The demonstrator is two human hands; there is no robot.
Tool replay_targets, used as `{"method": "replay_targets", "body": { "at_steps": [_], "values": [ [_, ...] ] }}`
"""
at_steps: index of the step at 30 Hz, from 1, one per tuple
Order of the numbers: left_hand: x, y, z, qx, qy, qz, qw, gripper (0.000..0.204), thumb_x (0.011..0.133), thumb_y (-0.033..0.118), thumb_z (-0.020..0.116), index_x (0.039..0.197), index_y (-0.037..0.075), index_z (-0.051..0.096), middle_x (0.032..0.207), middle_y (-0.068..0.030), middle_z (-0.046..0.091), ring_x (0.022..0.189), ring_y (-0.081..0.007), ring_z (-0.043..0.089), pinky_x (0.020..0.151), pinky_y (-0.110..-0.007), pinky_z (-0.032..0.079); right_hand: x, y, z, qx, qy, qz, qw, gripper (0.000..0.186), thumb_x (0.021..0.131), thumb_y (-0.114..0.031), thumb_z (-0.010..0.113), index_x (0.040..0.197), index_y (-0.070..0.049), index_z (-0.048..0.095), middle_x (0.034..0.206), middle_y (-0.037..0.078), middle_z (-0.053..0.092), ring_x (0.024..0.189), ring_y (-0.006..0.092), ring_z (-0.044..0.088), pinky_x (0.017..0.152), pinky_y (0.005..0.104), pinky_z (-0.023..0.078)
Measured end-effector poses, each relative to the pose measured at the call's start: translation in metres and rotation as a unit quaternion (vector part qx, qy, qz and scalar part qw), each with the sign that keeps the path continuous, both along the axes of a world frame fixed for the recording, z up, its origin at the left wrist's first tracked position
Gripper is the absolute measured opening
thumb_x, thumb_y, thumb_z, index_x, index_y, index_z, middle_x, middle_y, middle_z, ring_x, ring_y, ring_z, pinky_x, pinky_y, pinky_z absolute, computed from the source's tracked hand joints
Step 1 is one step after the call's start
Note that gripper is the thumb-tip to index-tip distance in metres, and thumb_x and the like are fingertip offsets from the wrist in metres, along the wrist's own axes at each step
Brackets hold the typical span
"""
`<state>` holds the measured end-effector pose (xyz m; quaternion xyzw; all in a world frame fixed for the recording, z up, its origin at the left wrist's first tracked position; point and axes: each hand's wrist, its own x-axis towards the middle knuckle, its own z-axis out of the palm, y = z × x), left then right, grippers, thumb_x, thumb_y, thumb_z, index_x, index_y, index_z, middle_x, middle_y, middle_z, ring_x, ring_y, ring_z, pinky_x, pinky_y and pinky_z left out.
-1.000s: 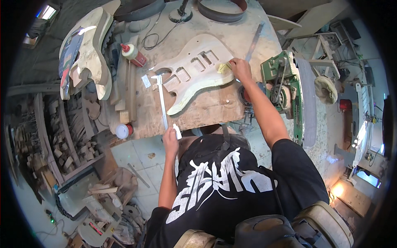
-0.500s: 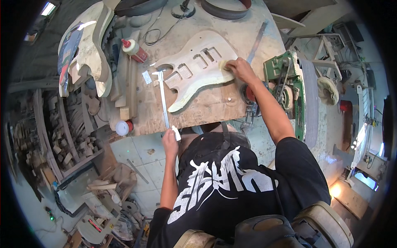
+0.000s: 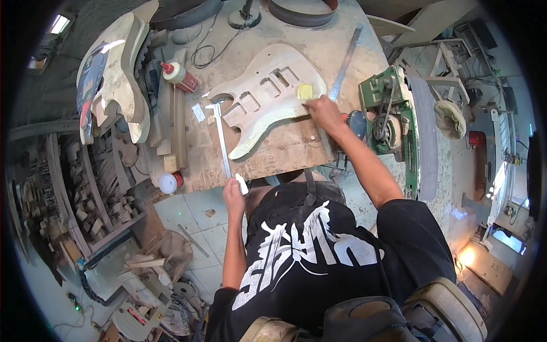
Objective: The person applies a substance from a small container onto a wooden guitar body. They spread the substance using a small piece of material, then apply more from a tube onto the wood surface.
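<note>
An unfinished pale wooden guitar body (image 3: 277, 106) with routed cavities lies flat on the workbench. My left hand (image 3: 233, 196), near the bench's front edge, is closed around the lower end of a long silver caliper (image 3: 222, 137). The caliper's jaws rest beside the horn of the body. A small white object (image 3: 241, 184) sticks out beside my left fingers; its kind is unclear. My right hand (image 3: 325, 113) is at the body's right edge with its fingers drawn together. What they hold, if anything, is hidden. A small yellow square (image 3: 305, 92) lies on the body just beyond them.
A glue bottle (image 3: 180, 77) and wooden strips (image 3: 180, 125) lie at the left of the bench, near stacked guitar bodies (image 3: 122, 68). A steel ruler (image 3: 346, 62) lies to the right. A green belt sander (image 3: 389, 111) stands beside the bench. A round tin (image 3: 169, 182) sits near the front-left corner.
My right hand has moved down and slightly toward me, away from the yellow square, which now shows fully on the guitar body. My left hand stays on the caliper. The view has shifted slightly.
</note>
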<state>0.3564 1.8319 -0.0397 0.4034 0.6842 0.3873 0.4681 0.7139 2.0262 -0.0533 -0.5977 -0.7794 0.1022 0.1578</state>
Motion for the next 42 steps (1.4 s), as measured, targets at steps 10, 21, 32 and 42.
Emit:
{"method": "replay_targets", "body": {
  "at_steps": [10,21,32,42],
  "values": [
    [-0.005,-0.002,-0.009,0.025,0.025,-0.016,0.999,0.023,0.097,0.019,0.043,0.08,0.006,0.048,0.071,0.001,0.045,0.062,-0.0097,0.045,0.055,-0.03,0.039,0.009,0.038,-0.012,0.072,0.057,-0.073,0.993,0.018,0.09,-0.012,0.059,0.093,-0.006,0.076,0.079,0.025,0.068,0.076,0.045,0.066,0.073,0.0513,0.055],
    [-0.01,-0.007,-0.018,-0.004,0.008,-0.012,1.0,0.023,0.097,0.02,0.042,0.081,0.007,0.05,0.071,-0.0001,0.047,0.061,-0.0106,0.048,0.053,-0.03,0.046,0.012,0.072,0.01,0.019,0.102,-0.085,0.991,0.017,0.088,-0.014,0.062,0.095,-0.008,0.076,0.08,0.025,0.068,0.078,0.0442,0.066,0.075,0.0492,0.055],
    [-0.005,-0.007,-0.009,0.002,0.01,-0.003,1.0,0.024,0.097,0.021,0.043,0.081,0.006,0.05,0.071,-0.0011,0.048,0.06,-0.0114,0.05,0.052,-0.031,0.046,0.012,0.036,0.008,-0.048,0.094,0.075,0.992,0.021,0.084,-0.008,0.06,0.096,-0.011,0.077,0.083,0.023,0.068,0.085,0.0386,0.066,0.076,0.0475,0.054],
    [-0.002,0.009,0.001,-0.018,-0.001,-0.012,1.0,0.024,0.097,0.019,0.044,0.081,0.004,0.052,0.069,-0.0016,0.049,0.061,-0.0115,0.049,0.054,-0.031,0.044,-0.008,0.015,-0.026,0.026,0.012,-0.047,0.998,0.022,0.086,-0.011,0.063,0.105,-0.01,0.075,0.08,0.017,0.068,0.082,0.0379,0.064,0.068,0.0476,0.054]
  ]
}}
